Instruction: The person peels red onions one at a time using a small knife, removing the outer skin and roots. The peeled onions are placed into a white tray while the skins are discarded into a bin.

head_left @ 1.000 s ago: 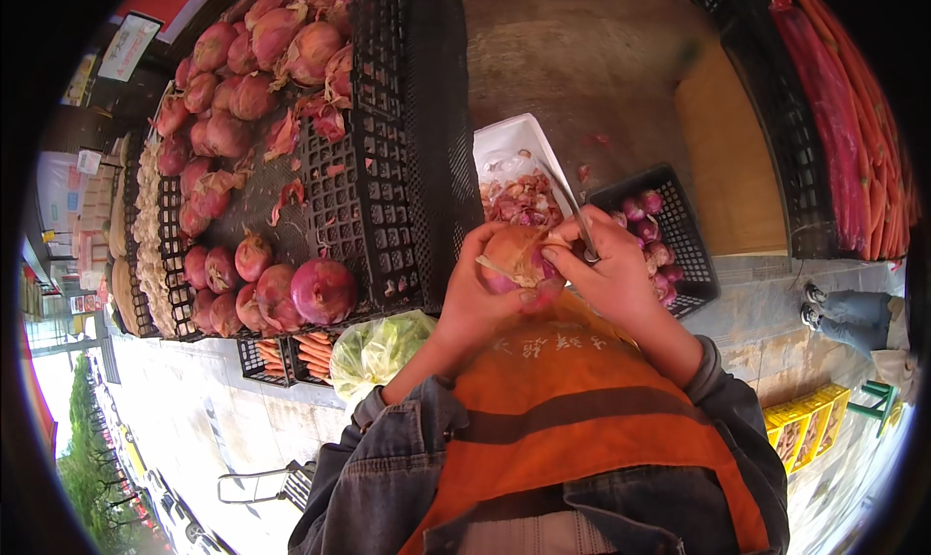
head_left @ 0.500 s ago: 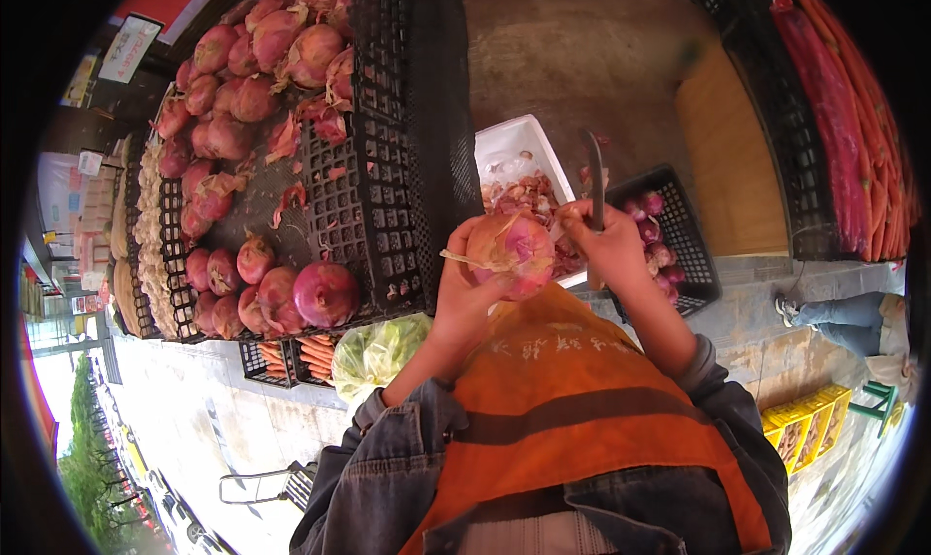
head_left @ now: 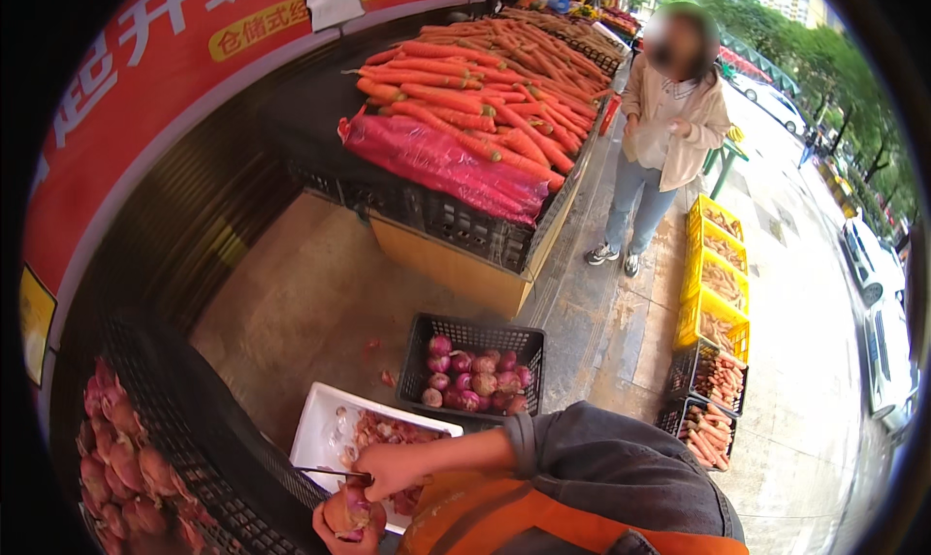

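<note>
At the bottom, my left hand (head_left: 341, 544) is closed around a reddish-purple onion (head_left: 349, 512), whose loose dry skin shows on top. Just above it, my right hand (head_left: 393, 466) grips a knife (head_left: 328, 472) by its handle, with the thin blade pointing left over the onion. Whether the blade touches the onion I cannot tell. Below my hands and a little beyond them is a white foam box (head_left: 308, 437) holding onion skins (head_left: 378, 427); my right forearm hides part of it.
A black crate (head_left: 531, 349) of onions stands beyond the box. More onions (head_left: 131, 468) fill a display at lower left. Carrots (head_left: 475, 90) are heaped on a stand ahead. A person (head_left: 669, 119) stands in the walkway, near yellow crates (head_left: 690, 298) of produce along the right.
My view has swung up and to the right, bringing the carrot stand and the standing person fully in. The knife has gone from pointing upward to lying across above the onion.
</note>
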`<control>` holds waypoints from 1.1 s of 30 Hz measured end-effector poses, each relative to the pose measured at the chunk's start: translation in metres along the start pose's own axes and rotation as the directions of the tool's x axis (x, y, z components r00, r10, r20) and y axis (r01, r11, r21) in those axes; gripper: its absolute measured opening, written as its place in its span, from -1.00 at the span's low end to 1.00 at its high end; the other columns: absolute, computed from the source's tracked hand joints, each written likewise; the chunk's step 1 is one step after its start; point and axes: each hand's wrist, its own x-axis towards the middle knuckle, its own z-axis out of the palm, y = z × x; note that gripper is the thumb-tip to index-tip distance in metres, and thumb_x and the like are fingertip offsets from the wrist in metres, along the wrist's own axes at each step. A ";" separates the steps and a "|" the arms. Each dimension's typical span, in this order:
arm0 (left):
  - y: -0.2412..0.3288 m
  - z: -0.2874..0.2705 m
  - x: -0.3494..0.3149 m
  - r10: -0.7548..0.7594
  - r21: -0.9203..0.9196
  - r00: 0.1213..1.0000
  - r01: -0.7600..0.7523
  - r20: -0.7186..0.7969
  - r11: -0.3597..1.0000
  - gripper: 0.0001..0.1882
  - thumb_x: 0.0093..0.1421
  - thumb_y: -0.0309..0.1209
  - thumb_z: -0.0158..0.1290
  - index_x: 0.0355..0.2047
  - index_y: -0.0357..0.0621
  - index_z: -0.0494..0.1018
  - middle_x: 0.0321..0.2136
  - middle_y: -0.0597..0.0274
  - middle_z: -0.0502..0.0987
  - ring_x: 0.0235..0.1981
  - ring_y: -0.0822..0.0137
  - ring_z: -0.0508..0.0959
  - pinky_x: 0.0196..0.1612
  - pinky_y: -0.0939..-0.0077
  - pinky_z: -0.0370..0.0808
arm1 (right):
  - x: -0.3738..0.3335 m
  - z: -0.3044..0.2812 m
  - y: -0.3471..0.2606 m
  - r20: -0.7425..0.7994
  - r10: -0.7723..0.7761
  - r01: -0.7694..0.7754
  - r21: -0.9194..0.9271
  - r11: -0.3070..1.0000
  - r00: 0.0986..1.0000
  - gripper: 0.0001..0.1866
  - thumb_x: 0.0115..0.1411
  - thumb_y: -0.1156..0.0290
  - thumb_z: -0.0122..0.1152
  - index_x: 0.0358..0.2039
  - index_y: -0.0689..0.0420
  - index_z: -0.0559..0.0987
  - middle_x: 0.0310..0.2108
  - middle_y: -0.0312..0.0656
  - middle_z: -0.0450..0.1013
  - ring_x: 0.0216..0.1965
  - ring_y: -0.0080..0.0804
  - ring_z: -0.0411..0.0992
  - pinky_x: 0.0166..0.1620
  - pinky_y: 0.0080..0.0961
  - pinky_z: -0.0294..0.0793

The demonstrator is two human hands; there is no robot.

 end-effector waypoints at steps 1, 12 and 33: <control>0.011 0.001 -0.002 -0.045 0.078 0.998 0.042 0.032 0.996 -0.26 -0.17 -0.57 0.15 0.10 -0.28 0.18 -0.04 0.05 0.32 0.02 0.23 0.32 0.13 0.41 0.23 | -0.009 0.003 0.000 -0.055 -0.013 0.012 -0.003 1.000 0.998 -0.72 -0.11 0.35 0.20 -0.44 0.31 0.56 -0.56 0.15 0.44 -0.52 -0.06 0.46 -0.42 -0.28 0.43; -0.002 -0.011 0.007 0.176 0.061 0.935 -0.204 0.307 0.977 -0.59 0.23 -0.43 -0.10 0.08 -0.27 0.23 0.12 -0.03 0.29 0.07 0.05 0.33 0.05 0.35 0.36 | -0.026 0.010 -0.016 -0.333 0.197 -0.044 0.417 0.908 0.922 -0.84 -0.01 0.50 0.06 -0.43 0.27 0.56 -0.64 -0.13 0.47 -0.61 -0.41 0.45 -0.50 -0.46 0.44; 0.005 0.011 0.009 -0.283 -0.709 0.907 0.420 0.312 0.567 -0.62 0.16 -0.51 -0.09 0.02 -0.21 0.26 -0.14 0.17 0.42 -0.13 0.32 0.46 -0.05 0.49 0.41 | -0.017 0.004 0.073 -0.306 -0.090 -0.048 -0.416 0.908 0.948 -0.70 0.26 0.21 0.01 -0.10 0.09 0.51 -0.44 -0.08 0.49 -0.47 -0.32 0.47 -0.39 -0.35 0.48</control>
